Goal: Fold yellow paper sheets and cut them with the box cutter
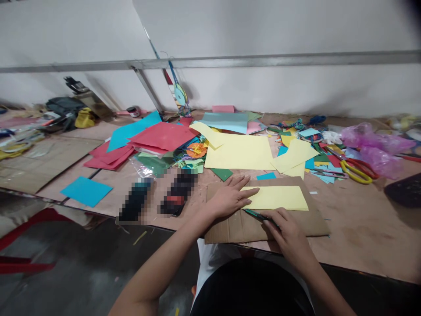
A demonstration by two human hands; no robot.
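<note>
My left hand lies flat, fingers spread, on the left end of a folded yellow paper strip. The strip rests on a sheet of brown cardboard at the table's near edge. My right hand grips a thin green-handled tool, its tip pointing left along the strip's lower edge. I cannot tell what kind of tool it is.
Beyond the cardboard lie larger yellow sheets, red sheets, blue sheets and many coloured scraps. Yellow-and-red scissors and pink plastic bags are at the right. Two blurred dark objects sit left of my hands.
</note>
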